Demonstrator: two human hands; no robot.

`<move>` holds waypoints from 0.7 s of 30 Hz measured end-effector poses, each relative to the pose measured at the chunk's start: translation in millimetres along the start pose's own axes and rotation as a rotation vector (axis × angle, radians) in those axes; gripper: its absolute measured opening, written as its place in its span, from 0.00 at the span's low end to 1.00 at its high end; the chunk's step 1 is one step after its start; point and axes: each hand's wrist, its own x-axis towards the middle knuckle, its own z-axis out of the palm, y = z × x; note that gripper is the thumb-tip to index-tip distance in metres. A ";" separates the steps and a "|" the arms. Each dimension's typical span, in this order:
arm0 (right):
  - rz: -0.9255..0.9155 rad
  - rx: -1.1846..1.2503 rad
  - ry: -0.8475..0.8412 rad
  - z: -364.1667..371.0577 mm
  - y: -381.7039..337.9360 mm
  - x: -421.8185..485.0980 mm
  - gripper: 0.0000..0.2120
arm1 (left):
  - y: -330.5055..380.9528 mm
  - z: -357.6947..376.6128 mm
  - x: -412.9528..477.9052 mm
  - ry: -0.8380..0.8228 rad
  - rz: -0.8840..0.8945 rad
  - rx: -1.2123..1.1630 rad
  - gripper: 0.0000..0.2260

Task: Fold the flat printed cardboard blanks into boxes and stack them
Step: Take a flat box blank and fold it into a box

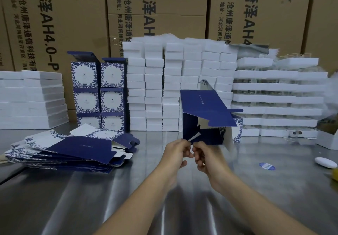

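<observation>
A half-formed box (206, 117) stands just past the middle of the steel worktop (128, 189), navy blue on its broad faces with a blue-and-white floral panel showing at its right side. Its flaps stand open: one large navy panel slopes over the top, a grey-white inner flap pokes up behind, and a small white-backed tab hangs at the lower front corner. The left hand (176, 154) and the right hand (206, 159) meet at that corner, fingers curled and pinching the tab between them.

To the left a fanned pile of flat blanks (69, 150) lies on the worktop, well apart from the hands. Behind it a stack of finished boxes (98, 94) rises in two columns, three high, touching the white foam blocks (173, 85) walled up along the back. Brown shipping cartons (60, 21) stand behind everything. A blue oval sticker (267, 166) and a white oval object (325, 162) lie at the right. Bare steel runs between the pile and the hands and across the near edge.
</observation>
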 end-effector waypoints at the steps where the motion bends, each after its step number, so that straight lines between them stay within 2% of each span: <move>1: 0.005 0.017 0.012 0.4 0.2 0.3 0.11 | -0.2 -0.2 0.5 -0.002 0.004 0.006 0.08; 6: -0.045 0.059 0.120 -2.5 -0.7 2.7 0.12 | 0.1 -0.7 1.7 0.016 -0.005 0.015 0.08; 10: -0.068 0.034 0.131 -4.2 -3.1 3.8 0.13 | -0.9 1.2 0.9 0.024 -0.034 0.032 0.08; 14: -0.021 0.048 0.068 -5.1 -4.7 3.3 0.12 | 0.8 -0.7 0.8 0.041 -0.018 0.012 0.08; 18: -0.024 0.125 0.132 -6.3 -5.3 4.3 0.12 | 1.1 -1.1 0.3 0.054 -0.024 -0.006 0.10; 21: -0.039 0.093 0.155 -7.6 -6.5 5.0 0.11 | 0.8 -0.4 -0.1 0.052 -0.036 0.008 0.10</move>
